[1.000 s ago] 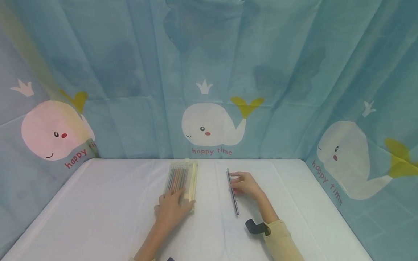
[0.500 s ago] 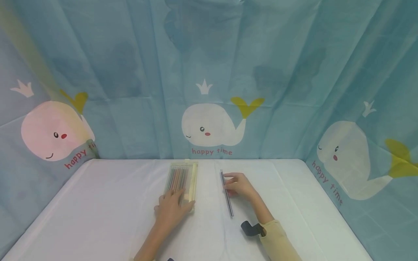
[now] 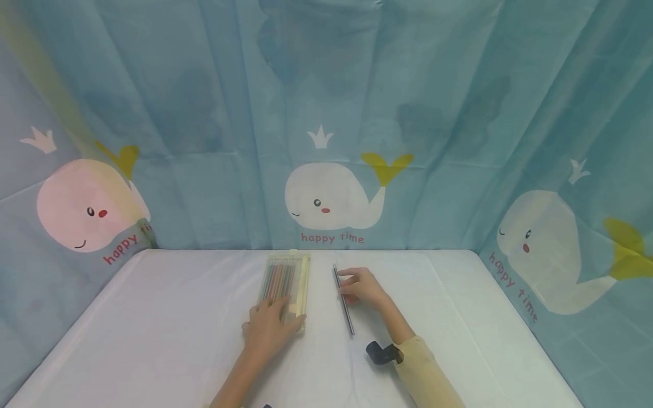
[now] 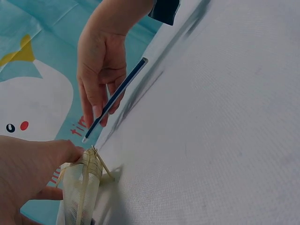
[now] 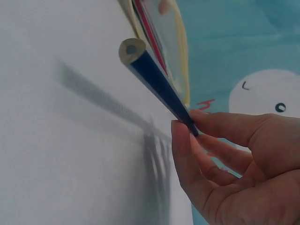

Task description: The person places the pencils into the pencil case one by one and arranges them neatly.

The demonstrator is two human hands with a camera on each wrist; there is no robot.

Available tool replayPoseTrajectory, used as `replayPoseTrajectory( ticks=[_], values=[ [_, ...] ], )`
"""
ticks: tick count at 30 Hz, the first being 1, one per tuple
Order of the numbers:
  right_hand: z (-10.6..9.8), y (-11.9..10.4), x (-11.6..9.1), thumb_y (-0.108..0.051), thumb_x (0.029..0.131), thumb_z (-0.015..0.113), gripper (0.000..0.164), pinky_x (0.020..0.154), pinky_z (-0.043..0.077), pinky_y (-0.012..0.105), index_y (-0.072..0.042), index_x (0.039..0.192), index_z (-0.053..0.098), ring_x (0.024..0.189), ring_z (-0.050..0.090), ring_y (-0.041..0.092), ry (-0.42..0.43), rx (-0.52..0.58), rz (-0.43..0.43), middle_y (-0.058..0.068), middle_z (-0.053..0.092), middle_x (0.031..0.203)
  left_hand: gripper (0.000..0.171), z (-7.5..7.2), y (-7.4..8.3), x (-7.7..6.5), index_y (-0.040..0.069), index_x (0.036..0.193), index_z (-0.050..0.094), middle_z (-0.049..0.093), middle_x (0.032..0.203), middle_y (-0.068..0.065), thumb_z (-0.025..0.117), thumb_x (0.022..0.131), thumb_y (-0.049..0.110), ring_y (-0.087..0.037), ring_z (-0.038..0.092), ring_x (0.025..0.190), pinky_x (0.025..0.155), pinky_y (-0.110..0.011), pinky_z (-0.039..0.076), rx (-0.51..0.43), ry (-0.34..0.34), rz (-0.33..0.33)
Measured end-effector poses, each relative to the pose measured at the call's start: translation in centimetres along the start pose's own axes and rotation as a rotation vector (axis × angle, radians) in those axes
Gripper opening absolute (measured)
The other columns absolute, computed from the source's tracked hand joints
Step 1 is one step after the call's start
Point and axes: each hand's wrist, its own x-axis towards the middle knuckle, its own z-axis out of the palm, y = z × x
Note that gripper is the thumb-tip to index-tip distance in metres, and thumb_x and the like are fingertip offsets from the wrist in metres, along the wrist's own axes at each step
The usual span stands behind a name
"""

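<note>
A dark blue pencil [image 3: 346, 310] with a flat, unsharpened end is pinched between the thumb and fingertips of my right hand [image 3: 363, 288]. In the right wrist view the pencil [image 5: 161, 89] is raised above the table, its shadow apart from it. My left hand [image 3: 268, 327] grips the near part of a see-through pencil case [image 3: 304, 277], thumb on its right side and fingers on its left. Several coloured pencils [image 3: 278, 282] lie side by side inside the case. The left wrist view shows the case's pale yellow edging [image 4: 89, 161] beside the thumb; its opening is hard to make out.
A white cloth covers the table [image 3: 153, 334]. Behind and at both sides hangs a blue curtain [image 3: 204, 198] with printed whales. Black wrist camera mounts [image 3: 381, 353] stick out near the sleeves.
My right hand has moved left with the pencil, closer to the pencil case. The left hand and the case have stayed in place.
</note>
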Motion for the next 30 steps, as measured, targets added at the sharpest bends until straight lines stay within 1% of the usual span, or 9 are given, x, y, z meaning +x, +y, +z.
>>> replayPoseTrajectory(
  ticks=[3, 7, 18, 24, 30],
  values=[
    [0.4, -0.5, 0.3, -0.004, 0.094, 0.076, 0.046, 0.072, 0.063, 0.032, -0.001, 0.139, 0.066, 0.076, 0.073, 0.017, -0.01, -0.011, 0.019, 0.013, 0.075, 0.103, 0.069, 0.0, 0.0, 0.0, 0.009, 0.143, 0.064, 0.055, 0.144, -0.032, 0.078, 0.091, 0.051, -0.058, 0.051, 0.128, 0.094, -0.077, 0.044, 0.006, 0.0, 0.001],
    [1.0, -1.0, 0.7, -0.005, 0.094, 0.076, 0.046, 0.074, 0.063, 0.032, -0.003, 0.139, 0.067, 0.078, 0.073, 0.017, -0.026, -0.024, 0.024, 0.013, 0.075, 0.102, 0.069, -0.1, 0.0, 0.0, 0.009, 0.144, 0.064, 0.055, 0.145, -0.032, 0.077, 0.091, 0.052, -0.059, 0.05, 0.13, 0.095, -0.078, 0.043, 0.009, -0.005, -0.004],
    [2.2, -2.0, 1.5, -0.002, 0.092, 0.077, 0.046, 0.073, 0.063, 0.033, 0.0, 0.137, 0.068, 0.077, 0.074, 0.018, -0.048, -0.028, 0.0, 0.014, 0.076, 0.102, 0.068, -0.1, 0.1, -0.1, 0.01, 0.143, 0.064, 0.056, 0.143, -0.03, 0.077, 0.091, 0.053, -0.056, 0.051, 0.129, 0.093, -0.075, 0.044, 0.017, -0.003, 0.002],
    [2.8, -2.2, 2.0, -0.003, 0.093, 0.077, 0.043, 0.074, 0.063, 0.032, -0.001, 0.135, 0.069, 0.078, 0.074, 0.017, -0.066, -0.041, -0.012, 0.013, 0.076, 0.101, 0.069, -0.2, 0.1, -0.1, 0.01, 0.143, 0.064, 0.056, 0.143, -0.031, 0.078, 0.091, 0.052, -0.056, 0.051, 0.128, 0.092, -0.075, 0.045, 0.026, -0.001, 0.005],
    [3.3, -2.3, 2.4, -0.004, 0.092, 0.078, 0.043, 0.074, 0.063, 0.032, -0.001, 0.134, 0.069, 0.078, 0.075, 0.018, -0.09, -0.029, -0.022, 0.014, 0.078, 0.103, 0.067, -0.1, 0.1, -0.1, 0.01, 0.142, 0.065, 0.056, 0.143, -0.031, 0.078, 0.091, 0.051, -0.057, 0.051, 0.127, 0.092, -0.075, 0.045, 0.028, 0.008, 0.007]
  ],
)
